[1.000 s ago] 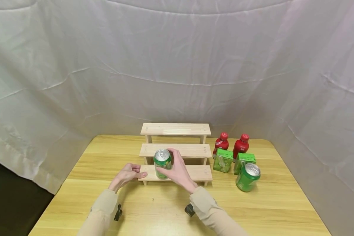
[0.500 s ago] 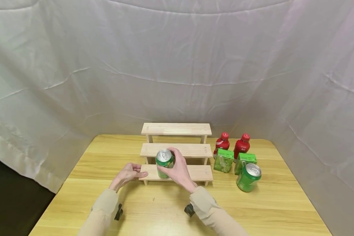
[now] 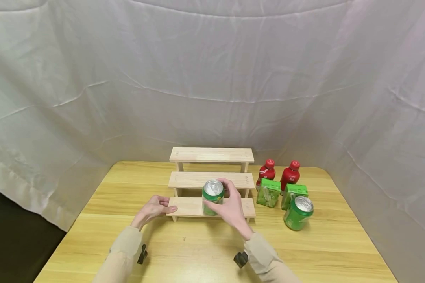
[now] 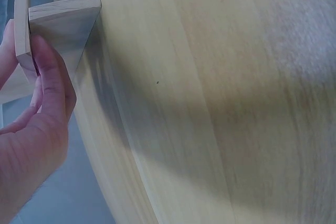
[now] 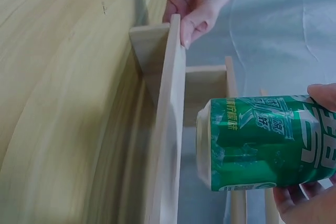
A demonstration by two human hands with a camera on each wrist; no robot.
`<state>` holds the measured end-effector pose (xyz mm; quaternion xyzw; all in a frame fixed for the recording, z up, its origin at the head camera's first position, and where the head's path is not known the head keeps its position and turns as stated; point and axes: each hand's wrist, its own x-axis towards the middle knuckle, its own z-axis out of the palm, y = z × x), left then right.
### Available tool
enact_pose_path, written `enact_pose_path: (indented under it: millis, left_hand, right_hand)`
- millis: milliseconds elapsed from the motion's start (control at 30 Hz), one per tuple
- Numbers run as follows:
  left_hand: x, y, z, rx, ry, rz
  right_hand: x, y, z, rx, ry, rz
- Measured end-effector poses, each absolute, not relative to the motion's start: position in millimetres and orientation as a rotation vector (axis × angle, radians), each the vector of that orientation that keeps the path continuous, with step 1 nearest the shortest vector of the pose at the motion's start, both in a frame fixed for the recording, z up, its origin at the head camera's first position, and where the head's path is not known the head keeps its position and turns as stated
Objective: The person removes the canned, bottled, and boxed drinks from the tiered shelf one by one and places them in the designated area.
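A green soda can with a silver top is upright in my right hand, thumb and fingers curled round it. The right wrist view shows a gap between the base of the can and the lowest board, so it hangs just above. My left hand pinches the left end of the lowest board of a three-tier wooden stand. In the left wrist view, the left hand has its thumb on one face of the board and fingers on the other.
Right of the stand are two red bottles, two green drink cartons and another green can, all on the wooden table. Pale grey cloth hangs behind and at both sides.
My right hand has carried the green can to the right along the lowest board, from its left part to about its middle. The left hand stays at the board's left end.
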<state>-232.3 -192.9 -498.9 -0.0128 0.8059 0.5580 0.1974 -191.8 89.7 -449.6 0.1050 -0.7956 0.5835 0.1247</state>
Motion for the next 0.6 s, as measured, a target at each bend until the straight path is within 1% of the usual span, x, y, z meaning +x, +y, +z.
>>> enact_pose_path:
  millis: [333,467,600]
  left_hand:
    - [-232.5,-193.8,-499.9,-0.026,2.257,1.558]
    - [-232.7,-194.0,-499.5,-0.003,2.255,1.554]
    - [-231.8,-194.3,-499.0,0.019,2.252,1.552]
  right_hand:
    - [-187.1,130.4,-449.9,0.175,-2.225,1.726]
    - [-184.1,147.5,-452.2,0.164,-2.151,1.65]
    - [-182.6,165.4,-454.7,0.084,-2.128,1.631]
